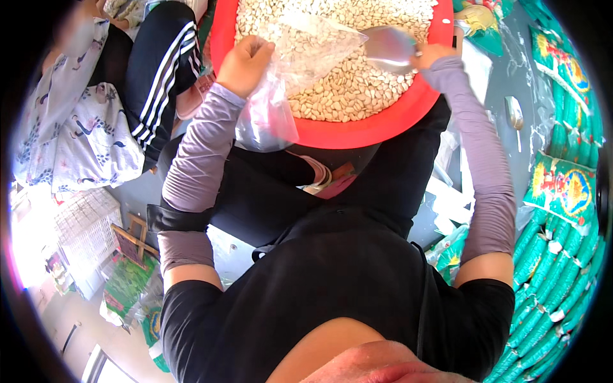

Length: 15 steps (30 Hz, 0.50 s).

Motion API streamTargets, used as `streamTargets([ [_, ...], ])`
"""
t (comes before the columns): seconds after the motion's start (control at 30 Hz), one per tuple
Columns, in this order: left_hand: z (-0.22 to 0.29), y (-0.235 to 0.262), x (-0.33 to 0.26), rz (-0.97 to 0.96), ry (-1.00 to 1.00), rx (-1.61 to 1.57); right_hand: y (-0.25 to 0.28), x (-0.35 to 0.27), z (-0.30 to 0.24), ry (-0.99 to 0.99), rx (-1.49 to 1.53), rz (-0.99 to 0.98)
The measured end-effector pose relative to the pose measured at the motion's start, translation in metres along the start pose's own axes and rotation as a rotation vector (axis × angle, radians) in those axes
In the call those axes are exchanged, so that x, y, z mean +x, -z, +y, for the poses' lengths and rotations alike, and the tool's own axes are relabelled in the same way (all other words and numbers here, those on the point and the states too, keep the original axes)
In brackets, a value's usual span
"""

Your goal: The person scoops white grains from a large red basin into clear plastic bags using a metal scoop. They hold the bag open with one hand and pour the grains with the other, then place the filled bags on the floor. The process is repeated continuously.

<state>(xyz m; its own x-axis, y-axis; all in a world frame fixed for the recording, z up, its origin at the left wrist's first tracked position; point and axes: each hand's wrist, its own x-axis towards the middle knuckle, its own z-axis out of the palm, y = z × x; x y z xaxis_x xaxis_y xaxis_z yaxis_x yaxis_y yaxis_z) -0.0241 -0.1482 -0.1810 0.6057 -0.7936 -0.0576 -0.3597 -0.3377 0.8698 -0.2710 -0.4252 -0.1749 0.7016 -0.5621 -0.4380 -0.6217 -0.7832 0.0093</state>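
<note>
A wide red basin [357,135] in front of me holds a heap of pale, flat beans or seeds [348,96]. My left hand [246,64] pinches the edge of a clear plastic bag [265,115], which hangs over the basin's near left rim. Its upper part spreads to the right above the heap. In my right hand [437,57], fingers wrapped round the handle, is a shiny metal scoop [389,50]. The scoop's tip reaches the bag's right end, over the heap. Whether anything lies in the scoop I cannot tell.
Another person sits at the left, in striped black trousers [163,83]. Several stacked green packages [562,185] line the right side. A small metal spoon [514,113] lies on the grey surface right of the basin. A white basket [86,214] stands at the lower left.
</note>
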Motion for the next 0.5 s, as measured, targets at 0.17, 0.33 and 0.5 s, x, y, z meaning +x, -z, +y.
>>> streamTargets([
  [0.17, 0.002, 0.002, 0.009, 0.165, -0.036, -0.062, 0.005, 0.021, 0.03, 0.02, -0.218, -0.175],
  [0.33, -0.002, -0.009, 0.023, 0.077, -0.258, -0.297, -0.076, 0.054, -0.042, -0.005, 0.152, -0.365],
  [0.5, 0.001, -0.005, 0.021, 0.137, -0.224, -0.219, -0.115, 0.079, -0.056, -0.079, 0.32, -0.419],
])
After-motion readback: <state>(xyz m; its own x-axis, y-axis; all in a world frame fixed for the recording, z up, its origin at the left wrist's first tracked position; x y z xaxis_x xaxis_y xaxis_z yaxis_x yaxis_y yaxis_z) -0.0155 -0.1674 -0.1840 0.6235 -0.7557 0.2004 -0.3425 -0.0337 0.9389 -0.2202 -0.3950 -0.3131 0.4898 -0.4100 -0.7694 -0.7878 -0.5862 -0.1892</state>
